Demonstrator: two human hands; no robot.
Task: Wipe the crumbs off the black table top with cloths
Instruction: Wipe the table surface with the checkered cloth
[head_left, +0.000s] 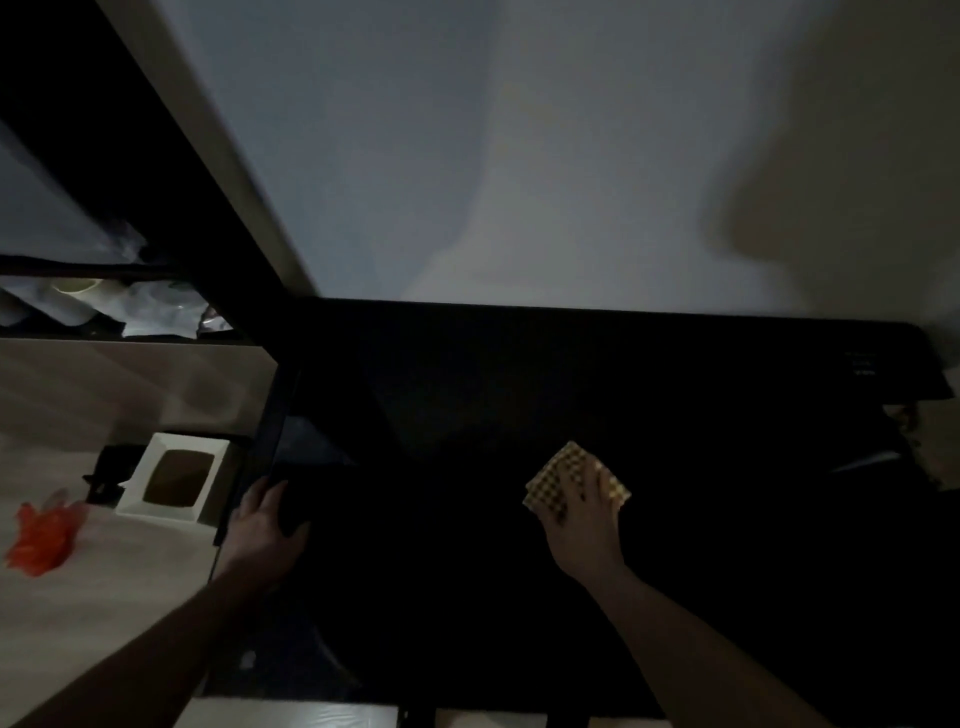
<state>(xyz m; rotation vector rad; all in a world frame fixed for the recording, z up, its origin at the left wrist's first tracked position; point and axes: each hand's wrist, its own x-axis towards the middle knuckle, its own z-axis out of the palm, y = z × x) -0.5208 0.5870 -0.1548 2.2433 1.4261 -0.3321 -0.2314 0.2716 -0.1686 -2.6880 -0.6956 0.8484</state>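
Note:
The black table top (493, 415) fills the middle of the dim head view, against a pale wall. My right hand (584, 512) lies flat on a yellow checkered cloth (563, 465), pressing it onto the table right of centre. My left hand (262, 522) rests at the table's left edge, its fingers curled over something dark that I cannot make out. No crumbs show in this light.
Left of the table, a white box with a brown window (174, 475) and an orange plastic bag (44, 535) lie on the pale floor. A dark shelf (104, 306) with pale items stands at the far left. A dark object (909, 447) sits at the table's right end.

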